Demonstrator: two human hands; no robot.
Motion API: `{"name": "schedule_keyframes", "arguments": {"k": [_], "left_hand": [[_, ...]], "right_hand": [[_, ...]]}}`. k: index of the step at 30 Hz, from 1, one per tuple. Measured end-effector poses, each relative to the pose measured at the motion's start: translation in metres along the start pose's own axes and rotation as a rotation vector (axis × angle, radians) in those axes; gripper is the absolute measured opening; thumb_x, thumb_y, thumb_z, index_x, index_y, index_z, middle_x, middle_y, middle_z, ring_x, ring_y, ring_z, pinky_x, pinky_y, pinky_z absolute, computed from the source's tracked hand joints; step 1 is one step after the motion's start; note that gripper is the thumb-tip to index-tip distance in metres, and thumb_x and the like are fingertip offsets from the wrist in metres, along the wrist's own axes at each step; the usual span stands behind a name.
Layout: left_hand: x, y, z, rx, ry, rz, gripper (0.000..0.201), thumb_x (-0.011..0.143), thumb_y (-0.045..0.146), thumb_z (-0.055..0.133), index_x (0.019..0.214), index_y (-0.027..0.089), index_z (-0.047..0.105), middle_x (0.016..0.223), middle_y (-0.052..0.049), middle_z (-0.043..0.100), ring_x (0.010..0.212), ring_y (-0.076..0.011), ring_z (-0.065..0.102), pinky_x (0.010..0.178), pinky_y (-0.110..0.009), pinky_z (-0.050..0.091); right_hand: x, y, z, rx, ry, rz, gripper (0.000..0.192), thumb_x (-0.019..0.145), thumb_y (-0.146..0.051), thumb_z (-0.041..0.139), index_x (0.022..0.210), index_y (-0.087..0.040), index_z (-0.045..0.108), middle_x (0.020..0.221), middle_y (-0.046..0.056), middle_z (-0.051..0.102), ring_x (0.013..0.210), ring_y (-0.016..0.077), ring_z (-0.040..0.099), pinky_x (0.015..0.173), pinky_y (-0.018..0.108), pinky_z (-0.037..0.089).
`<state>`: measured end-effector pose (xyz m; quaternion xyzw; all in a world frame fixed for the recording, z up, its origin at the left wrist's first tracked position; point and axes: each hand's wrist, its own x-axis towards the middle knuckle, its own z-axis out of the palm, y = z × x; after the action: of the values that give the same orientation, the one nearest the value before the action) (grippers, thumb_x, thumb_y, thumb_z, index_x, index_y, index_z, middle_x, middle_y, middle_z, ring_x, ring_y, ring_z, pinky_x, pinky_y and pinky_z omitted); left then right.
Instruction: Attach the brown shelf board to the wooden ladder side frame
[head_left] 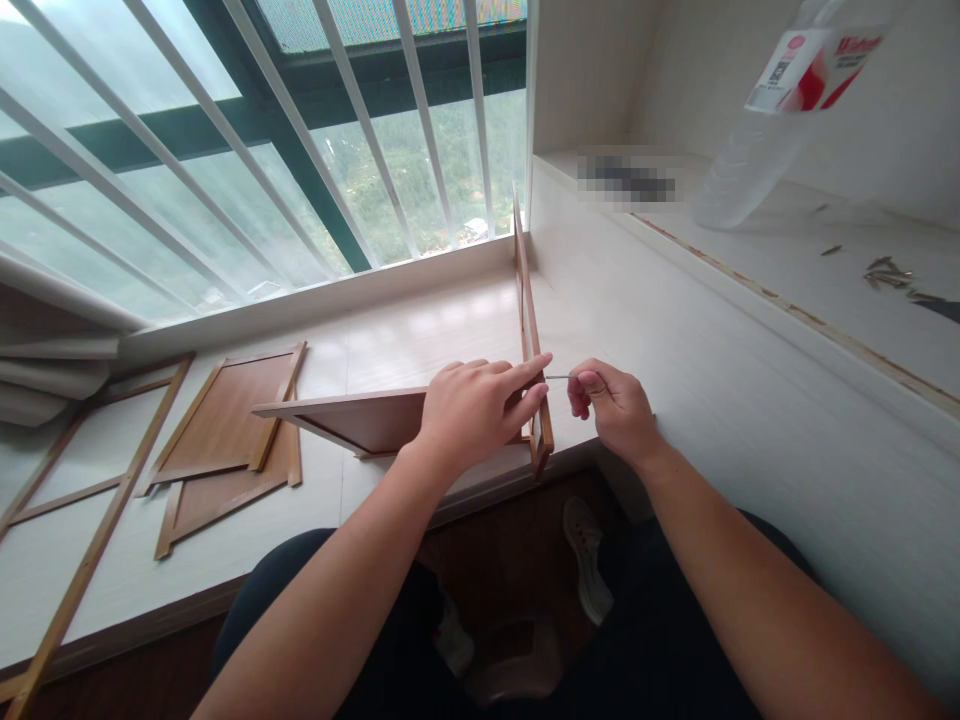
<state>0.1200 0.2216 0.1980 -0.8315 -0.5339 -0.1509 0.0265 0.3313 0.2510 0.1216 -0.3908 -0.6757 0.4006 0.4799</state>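
A brown wooden panel [367, 418] stands on its edge on the white ledge, its right end against an upright wooden side frame [531, 310]. My left hand [476, 405] is closed over the panel's top edge, its index finger and thumb reaching the side frame where the two meet. Pinched in my right hand [611, 400] is a thin metal rod-shaped tool [556, 377]. Its tip meets the outer face of the side frame, level with my left fingertips. My fingers hide the rest of the tool, so its exact kind is unclear.
More wooden panels [232, 415] overlap on the ledge at left, beside another long frame [112, 520]. A barred window is behind. On the right-hand shelf are a plastic bottle [765, 150] and several small screws [889, 273]. A white wall [697, 400] rises close to my right hand.
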Motion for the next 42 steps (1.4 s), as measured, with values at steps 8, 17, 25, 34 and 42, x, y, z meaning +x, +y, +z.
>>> {"name": "schedule_keyframes", "arguments": {"k": [8, 17, 25, 34, 42], "left_hand": [[0.000, 0.000, -0.001, -0.010, -0.002, -0.001, 0.047, 0.104, 0.054, 0.036, 0.144, 0.041, 0.058, 0.094, 0.000, 0.078, 0.087, -0.0176, 0.070, 0.070, -0.030, 0.040], [0.000, 0.000, 0.000, -0.003, 0.000, 0.000, 0.047, 0.104, 0.054, 0.036, 0.143, 0.041, 0.058, 0.094, 0.000, 0.078, 0.088, -0.0180, 0.070, 0.069, -0.030, 0.038], [0.001, 0.001, -0.001, 0.004, 0.001, 0.002, 0.047, 0.104, 0.055, 0.037, 0.143, 0.041, 0.059, 0.093, 0.001, 0.078, 0.086, -0.0176, 0.070, 0.068, -0.031, 0.037], [0.000, 0.000, 0.000, 0.003, 0.007, 0.001, 0.047, 0.103, 0.055, 0.038, 0.142, 0.041, 0.059, 0.092, -0.001, 0.077, 0.085, -0.0173, 0.070, 0.068, -0.030, 0.038], [0.001, 0.000, 0.000, 0.014, 0.008, 0.003, 0.047, 0.104, 0.054, 0.037, 0.143, 0.042, 0.059, 0.091, 0.000, 0.077, 0.084, -0.0176, 0.070, 0.068, -0.031, 0.037]], "right_hand": [[-0.001, -0.002, 0.000, -0.006, 0.003, -0.012, 0.047, 0.101, -0.058, 0.046, 0.078, -0.020, 0.059, 0.062, 0.000, 0.056, 0.058, 0.0123, 0.050, 0.060, 0.026, 0.043], [-0.004, 0.003, 0.003, -0.038, 0.038, -0.089, 0.040, 0.104, -0.053, 0.045, 0.086, -0.021, 0.062, 0.062, -0.001, 0.056, 0.057, 0.0121, 0.051, 0.061, 0.025, 0.043], [-0.006, 0.007, 0.010, -0.086, 0.107, -0.128, 0.042, 0.103, -0.056, 0.043, 0.086, -0.022, 0.062, 0.061, -0.001, 0.055, 0.057, 0.0128, 0.051, 0.063, 0.026, 0.042], [-0.004, 0.010, 0.007, -0.158, 0.110, -0.140, 0.042, 0.104, -0.055, 0.042, 0.087, -0.022, 0.062, 0.061, -0.001, 0.055, 0.056, 0.0131, 0.050, 0.063, 0.026, 0.041], [-0.004, 0.013, 0.005, -0.147, 0.103, -0.133, 0.044, 0.102, -0.058, 0.043, 0.086, -0.022, 0.063, 0.061, 0.000, 0.055, 0.057, 0.0133, 0.050, 0.063, 0.026, 0.042]]}}
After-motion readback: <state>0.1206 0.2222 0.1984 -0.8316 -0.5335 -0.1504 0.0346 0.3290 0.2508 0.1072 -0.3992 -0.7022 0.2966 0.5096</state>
